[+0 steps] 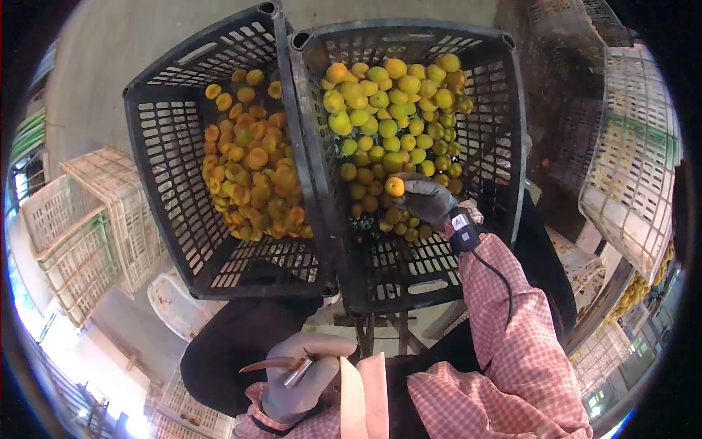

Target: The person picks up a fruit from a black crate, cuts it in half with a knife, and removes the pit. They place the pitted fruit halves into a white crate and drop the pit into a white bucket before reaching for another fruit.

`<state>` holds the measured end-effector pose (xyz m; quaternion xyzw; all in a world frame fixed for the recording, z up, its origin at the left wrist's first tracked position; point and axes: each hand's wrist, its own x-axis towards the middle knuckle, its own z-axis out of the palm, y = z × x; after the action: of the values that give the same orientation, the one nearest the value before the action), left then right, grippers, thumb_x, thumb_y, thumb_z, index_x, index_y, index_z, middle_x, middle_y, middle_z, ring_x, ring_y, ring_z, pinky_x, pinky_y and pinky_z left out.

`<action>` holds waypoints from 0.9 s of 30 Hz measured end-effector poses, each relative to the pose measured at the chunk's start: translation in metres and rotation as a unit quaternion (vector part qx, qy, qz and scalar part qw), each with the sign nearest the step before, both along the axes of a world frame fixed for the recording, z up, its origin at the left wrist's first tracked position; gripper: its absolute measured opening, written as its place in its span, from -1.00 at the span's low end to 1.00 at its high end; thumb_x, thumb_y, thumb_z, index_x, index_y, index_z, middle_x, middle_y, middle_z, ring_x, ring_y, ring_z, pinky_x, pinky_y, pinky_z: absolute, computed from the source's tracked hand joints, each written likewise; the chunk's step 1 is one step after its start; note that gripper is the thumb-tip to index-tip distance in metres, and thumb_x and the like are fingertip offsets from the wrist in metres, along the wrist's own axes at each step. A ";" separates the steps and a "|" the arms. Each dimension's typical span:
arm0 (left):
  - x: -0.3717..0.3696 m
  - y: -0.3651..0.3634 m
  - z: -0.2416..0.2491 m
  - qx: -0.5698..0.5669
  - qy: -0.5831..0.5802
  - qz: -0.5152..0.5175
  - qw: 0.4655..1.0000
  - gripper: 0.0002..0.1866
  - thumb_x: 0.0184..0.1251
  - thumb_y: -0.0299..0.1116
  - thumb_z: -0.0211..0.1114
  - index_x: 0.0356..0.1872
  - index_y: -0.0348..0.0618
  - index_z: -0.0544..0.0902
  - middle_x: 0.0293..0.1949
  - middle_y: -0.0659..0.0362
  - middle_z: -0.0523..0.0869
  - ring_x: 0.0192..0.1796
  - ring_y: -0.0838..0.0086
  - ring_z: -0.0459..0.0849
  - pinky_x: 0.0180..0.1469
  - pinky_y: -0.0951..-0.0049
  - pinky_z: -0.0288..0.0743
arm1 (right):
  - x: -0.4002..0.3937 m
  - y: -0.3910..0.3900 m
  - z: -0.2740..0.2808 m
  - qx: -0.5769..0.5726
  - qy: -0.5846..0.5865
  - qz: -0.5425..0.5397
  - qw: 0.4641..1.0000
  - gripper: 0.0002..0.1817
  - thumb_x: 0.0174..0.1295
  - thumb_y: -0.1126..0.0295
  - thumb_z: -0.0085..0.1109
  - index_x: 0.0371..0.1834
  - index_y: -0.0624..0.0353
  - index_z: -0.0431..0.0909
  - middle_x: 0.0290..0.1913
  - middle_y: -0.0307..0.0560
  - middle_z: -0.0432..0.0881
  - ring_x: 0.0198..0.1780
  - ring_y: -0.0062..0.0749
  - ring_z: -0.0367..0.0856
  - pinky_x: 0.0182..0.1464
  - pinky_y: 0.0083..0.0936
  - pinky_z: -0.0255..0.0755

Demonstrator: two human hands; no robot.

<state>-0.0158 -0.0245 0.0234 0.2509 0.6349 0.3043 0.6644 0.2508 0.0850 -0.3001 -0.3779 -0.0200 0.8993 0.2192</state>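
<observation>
My right hand (429, 199), in a grey glove, pinches an orange-yellow apricot (395, 187) at its fingertips. It is over the right black crate (409, 31), which holds many whole yellow and greenish apricots (387, 110). Low in front of my body, my gloved left hand (303, 377) is closed round a small curved knife (272, 364); its reddish-brown curved part points left and a shiny metal part shows between the fingers. Orange cut apricot pieces (256, 157) are heaped in the left black crate (172, 157), side by side with the right one.
Pale plastic crates (95, 219) are stacked at the left. More white crates (629, 161) stand at the right, with yellow fruit (636, 293) below them. My knees are close under the near edges of the black crates. Concrete floor (88, 95) stretches beyond.
</observation>
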 end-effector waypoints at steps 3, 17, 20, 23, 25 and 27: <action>0.001 -0.002 0.001 -0.049 -0.034 0.039 0.997 -0.81 0.23 -0.61 0.13 -0.17 -0.38 0.64 -0.25 0.06 0.71 -0.36 0.58 0.63 -0.29 0.59 0.50 | 0.001 -0.006 -0.007 0.001 -0.011 0.025 1.000 -0.56 0.23 0.37 0.20 0.17 0.26 0.44 0.06 -0.06 0.58 0.05 -0.27 0.56 0.11 -0.36 0.44; 0.010 0.006 -0.001 0.067 0.069 0.004 0.995 -0.86 0.27 -0.54 0.06 -0.27 -0.36 0.59 -0.53 0.17 0.61 -0.60 0.64 0.46 -0.52 0.63 0.34 | -0.034 -0.008 0.074 -0.002 0.054 -0.026 0.998 -0.48 0.10 0.32 0.30 0.18 0.02 0.42 0.00 -0.17 0.57 -0.05 -0.36 0.59 -0.06 -0.39 0.49; 0.008 0.001 0.002 -0.039 -0.041 0.091 0.994 -0.83 0.27 -0.59 0.16 -0.14 -0.38 0.61 -0.34 0.09 0.70 -0.53 0.62 0.56 -0.43 0.62 0.46 | -0.052 -0.007 0.111 0.051 0.065 0.097 0.992 -0.49 0.11 0.31 0.30 0.15 0.05 0.40 0.04 -0.17 0.55 -0.10 -0.39 0.61 -0.10 -0.46 0.50; 0.015 0.003 -0.009 0.030 0.109 0.018 0.993 -0.83 0.25 -0.51 0.25 -0.15 -0.27 0.63 -0.42 0.16 0.69 -0.51 0.56 0.59 -0.44 0.53 0.46 | -0.068 -0.034 0.162 0.054 0.115 0.147 0.981 -0.43 0.12 0.22 0.33 0.17 0.05 0.33 -0.03 -0.17 0.52 -0.08 -0.45 0.58 -0.13 -0.60 0.45; 0.019 -0.001 -0.020 0.166 0.331 -0.128 0.920 -0.85 0.26 -0.40 0.27 -0.19 -0.20 0.60 -0.40 0.12 0.69 -0.40 0.43 0.67 -0.35 0.46 0.52 | -0.070 -0.058 0.186 0.045 0.134 0.124 0.982 -0.38 0.14 0.19 0.31 0.24 0.08 0.29 -0.03 -0.19 0.48 -0.06 -0.44 0.54 -0.01 -0.53 0.41; 0.025 -0.010 -0.029 0.171 0.376 -0.182 0.892 -0.81 0.20 -0.33 0.31 -0.22 -0.16 0.60 -0.40 0.08 0.68 -0.39 0.30 0.67 -0.36 0.34 0.51 | -0.070 -0.080 0.225 0.072 0.083 0.063 0.992 -0.42 0.31 0.26 0.17 0.33 0.13 0.18 -0.08 -0.13 0.56 -0.06 -0.43 0.55 0.11 -0.49 0.39</action>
<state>0.0094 -0.0342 -0.0057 0.5674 0.7186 0.1652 0.3666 0.1807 0.0050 -0.0748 -0.2831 -0.0905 0.9359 0.1893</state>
